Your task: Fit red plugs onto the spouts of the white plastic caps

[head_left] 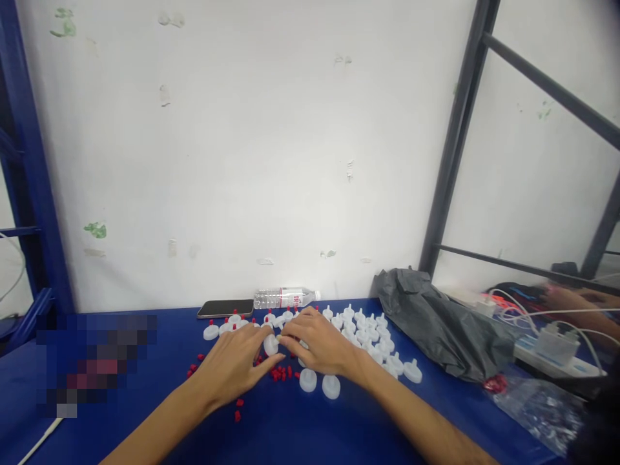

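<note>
bare forearms [411, 407] nearest; left hand [232, 361], grip slightly parted, pinches white nozzle cap [270, 345], axis toward two o'clock; right hand [320, 342] bunched that end (own hold hidden, can't tell).

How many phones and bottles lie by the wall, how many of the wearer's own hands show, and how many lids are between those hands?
Flat dark-screened phone: 1
Clear plastic bottle: 1
Bare left hand and bare right hand: 2
Round white plastic lid between the hands: 1
Total: 5
</note>
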Available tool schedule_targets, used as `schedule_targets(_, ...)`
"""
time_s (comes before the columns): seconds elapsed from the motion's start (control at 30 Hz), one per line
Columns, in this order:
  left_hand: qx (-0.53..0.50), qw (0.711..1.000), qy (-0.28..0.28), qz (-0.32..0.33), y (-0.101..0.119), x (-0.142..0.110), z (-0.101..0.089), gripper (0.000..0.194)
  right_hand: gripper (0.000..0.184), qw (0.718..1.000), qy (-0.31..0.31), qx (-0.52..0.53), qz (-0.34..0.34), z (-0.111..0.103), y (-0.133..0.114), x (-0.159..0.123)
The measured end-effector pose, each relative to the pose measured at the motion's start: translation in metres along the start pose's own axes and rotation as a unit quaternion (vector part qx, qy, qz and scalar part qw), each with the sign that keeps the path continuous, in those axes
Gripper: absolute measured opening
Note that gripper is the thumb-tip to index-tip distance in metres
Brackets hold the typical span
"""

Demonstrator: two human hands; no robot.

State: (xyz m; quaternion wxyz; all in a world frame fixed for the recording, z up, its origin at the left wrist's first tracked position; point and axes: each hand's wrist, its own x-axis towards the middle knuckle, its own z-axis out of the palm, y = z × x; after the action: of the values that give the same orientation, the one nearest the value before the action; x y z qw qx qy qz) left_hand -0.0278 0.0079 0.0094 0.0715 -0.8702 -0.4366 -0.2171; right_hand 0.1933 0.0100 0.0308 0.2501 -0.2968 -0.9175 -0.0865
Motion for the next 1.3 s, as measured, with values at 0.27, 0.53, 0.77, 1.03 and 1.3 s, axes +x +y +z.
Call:
schedule_targets(0.27,-0.045,0.997,-0.006,-0.055,-0.008,0.002,-0.007,0.038,0.033,0.972,0.026,-0.133,0.190,-0.008,0.046,-0.009)
schedule_targets(0.53,-0.060,0.996,-0.012,-0.065,-0.005,0.002,-0.005,0.038,0.029,0.975,-0.056,-0.122,0.177,0.007,0.060,-0.017)
schedule_targets(0.77,-0.048,0.997,-0.009,-0.056,-0.006,0.002,-0.004,0.039,0.023,0.973,-0.069,-0.119,0.183,0.006,0.060,-0.016)
schedule_targets(1.03,-0.053,0.997,-0.003,-0.048,-0.006,0.002,-0.004,0.037,0.024,0.973,-0.075,-0.127,0.179,0.008,0.061,-0.016)
schedule_targets(1.3,-0.052,0.997,-0.013,-0.049,-0.005,0.002,-0.005,0.037,0.031,0.971,-0.061,-0.144,0.180,0.008,0.062,-0.019)
